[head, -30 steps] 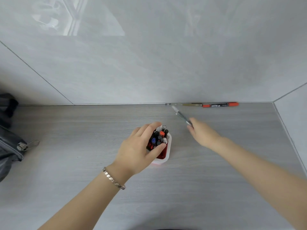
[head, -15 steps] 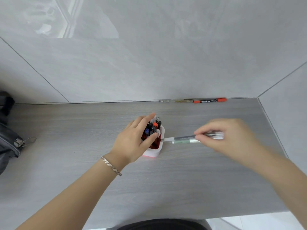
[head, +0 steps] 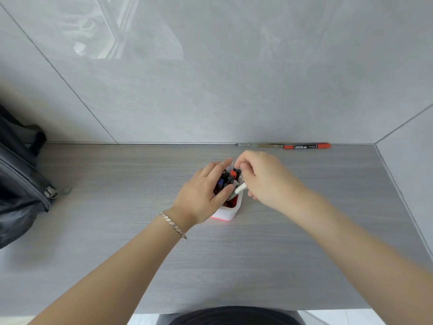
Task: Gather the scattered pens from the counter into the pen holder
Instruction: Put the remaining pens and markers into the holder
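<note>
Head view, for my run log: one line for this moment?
left hand: steadies pen holder | right hand: inserting pen | orange marker: at wall

The left hand point(head: 201, 193) grips the pen holder point(head: 228, 211) on the worktop point(head: 117, 231); the right hand point(head: 264, 181) holds a pen point(head: 240, 190) tilted over the holder's rim. Behind the holder, an orange marker point(head: 307, 146) lies against the wall.

It looks like a home or office nook: a grey wood-grain counter point(head: 117, 231) set against glossy grey wall tiles point(head: 210, 90), a black bag point(head: 18, 184) at its side.
</note>
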